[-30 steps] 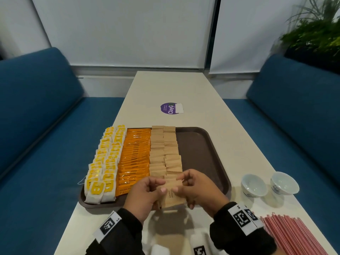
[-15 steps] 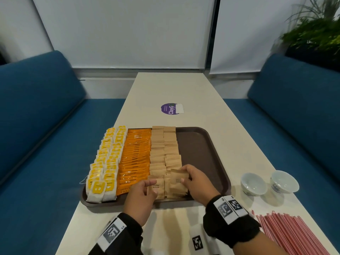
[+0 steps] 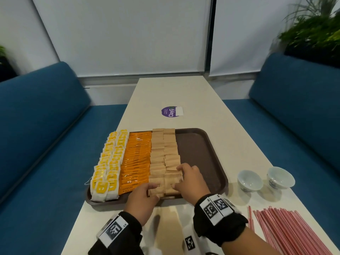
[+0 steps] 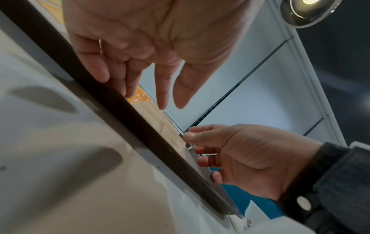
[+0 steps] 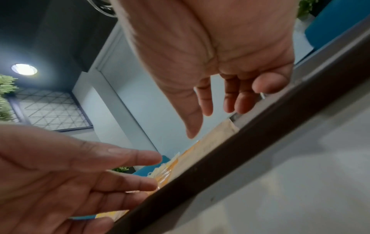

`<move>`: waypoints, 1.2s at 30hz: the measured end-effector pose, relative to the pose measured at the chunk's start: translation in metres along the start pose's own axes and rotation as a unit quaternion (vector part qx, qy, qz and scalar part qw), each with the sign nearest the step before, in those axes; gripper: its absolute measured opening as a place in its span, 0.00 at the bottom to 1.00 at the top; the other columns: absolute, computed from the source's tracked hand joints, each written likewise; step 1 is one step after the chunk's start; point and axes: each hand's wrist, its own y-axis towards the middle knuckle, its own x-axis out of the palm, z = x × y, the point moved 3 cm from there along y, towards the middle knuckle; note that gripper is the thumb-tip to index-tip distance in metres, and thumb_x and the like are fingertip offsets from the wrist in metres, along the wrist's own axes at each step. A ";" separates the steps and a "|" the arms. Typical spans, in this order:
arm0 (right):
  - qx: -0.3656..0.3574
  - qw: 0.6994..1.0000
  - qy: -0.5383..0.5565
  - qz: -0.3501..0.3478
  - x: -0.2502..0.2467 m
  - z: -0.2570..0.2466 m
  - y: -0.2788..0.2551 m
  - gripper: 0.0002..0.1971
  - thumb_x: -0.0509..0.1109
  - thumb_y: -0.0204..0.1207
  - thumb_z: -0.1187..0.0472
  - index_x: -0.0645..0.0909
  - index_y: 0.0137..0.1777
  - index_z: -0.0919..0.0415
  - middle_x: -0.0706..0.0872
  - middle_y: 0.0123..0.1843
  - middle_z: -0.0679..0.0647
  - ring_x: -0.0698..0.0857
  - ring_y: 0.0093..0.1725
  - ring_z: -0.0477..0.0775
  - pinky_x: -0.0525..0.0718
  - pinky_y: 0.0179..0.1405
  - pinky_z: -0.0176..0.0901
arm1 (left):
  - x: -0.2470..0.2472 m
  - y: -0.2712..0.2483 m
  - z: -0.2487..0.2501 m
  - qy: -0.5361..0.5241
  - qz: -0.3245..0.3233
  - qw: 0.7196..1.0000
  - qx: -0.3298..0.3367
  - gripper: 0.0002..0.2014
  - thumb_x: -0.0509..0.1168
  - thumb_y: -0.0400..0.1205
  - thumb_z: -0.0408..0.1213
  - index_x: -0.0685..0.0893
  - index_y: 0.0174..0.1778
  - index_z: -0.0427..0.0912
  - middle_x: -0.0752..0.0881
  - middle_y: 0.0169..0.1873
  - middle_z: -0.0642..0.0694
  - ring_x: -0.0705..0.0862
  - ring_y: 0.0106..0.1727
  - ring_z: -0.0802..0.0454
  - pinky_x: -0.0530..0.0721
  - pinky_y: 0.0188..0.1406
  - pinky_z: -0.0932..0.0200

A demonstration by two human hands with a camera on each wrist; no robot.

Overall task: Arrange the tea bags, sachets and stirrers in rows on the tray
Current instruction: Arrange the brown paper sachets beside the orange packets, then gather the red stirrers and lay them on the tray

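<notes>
A brown tray (image 3: 200, 153) holds rows running away from me: yellow tea bags (image 3: 110, 159) at the left, orange sachets (image 3: 137, 159) beside them, then two columns of brown paper sachets (image 3: 163, 153). The tray's right part is bare. My left hand (image 3: 153, 189) touches the nearest sachet of the left brown column with straight fingers (image 4: 162, 95). My right hand (image 3: 179, 178) rests its fingers against the near end of the right brown column, thumb spread (image 5: 192, 126). Neither hand grips anything. Pink stirrers (image 3: 285, 232) lie in a pile on the table at the front right.
Two small white cups (image 3: 249, 180) (image 3: 280, 177) stand right of the tray. A purple sticker (image 3: 170, 111) is on the table (image 3: 184, 92) beyond it. Blue benches (image 3: 36, 126) flank the table on both sides.
Both hands carried a small stack of brown sachets from over the tray's near edge forward and laid it at the near end of the brown columns. Their fingers have loosened.
</notes>
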 end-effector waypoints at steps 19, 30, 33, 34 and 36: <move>0.165 0.966 -0.068 0.184 -0.082 0.062 -0.115 0.35 0.74 0.64 0.35 0.70 0.69 0.47 0.73 0.65 0.48 0.72 0.68 0.52 0.73 0.64 0.50 | 0.078 -0.051 0.049 -0.017 -0.311 0.949 0.055 0.10 0.62 0.82 0.36 0.80 0.58 0.42 0.82 0.45 0.50 0.81 0.40 0.57 0.79 0.32 0.70; 0.393 0.911 -0.072 0.106 -0.139 0.150 -0.140 0.40 0.71 0.64 0.29 0.75 0.64 0.63 0.75 0.69 0.61 0.73 0.70 0.61 0.74 0.69 0.52 | 0.140 -0.068 0.072 -0.069 -0.411 0.907 -0.062 0.08 0.60 0.81 0.25 0.73 0.54 0.39 0.79 0.38 0.38 0.77 0.33 0.49 0.73 0.33 0.59; 0.382 0.919 -0.040 0.090 -0.135 0.153 -0.139 0.30 0.72 0.64 0.31 0.77 0.45 0.59 0.78 0.64 0.60 0.79 0.61 0.59 0.79 0.63 0.50 | 0.154 -0.071 0.081 -0.070 -0.450 0.886 -0.081 0.15 0.54 0.81 0.17 0.69 0.35 0.41 0.71 0.33 0.42 0.70 0.31 0.52 0.67 0.30 0.60; 0.374 0.923 -0.024 0.091 -0.134 0.151 -0.139 0.27 0.74 0.64 0.33 0.76 0.43 0.58 0.79 0.63 0.59 0.80 0.59 0.58 0.80 0.61 0.48 | 0.159 -0.072 0.084 -0.077 -0.458 0.881 -0.087 0.16 0.53 0.81 0.16 0.68 0.33 0.41 0.70 0.31 0.43 0.70 0.31 0.53 0.67 0.31 0.60; 0.362 0.929 -0.001 0.080 -0.127 0.149 -0.137 0.31 0.78 0.63 0.38 0.78 0.55 0.60 0.78 0.65 0.58 0.80 0.60 0.57 0.81 0.59 0.44 | 0.165 -0.074 0.089 -0.090 -0.441 0.887 -0.101 0.14 0.54 0.81 0.18 0.71 0.33 0.38 0.75 0.30 0.42 0.75 0.32 0.50 0.74 0.32 0.59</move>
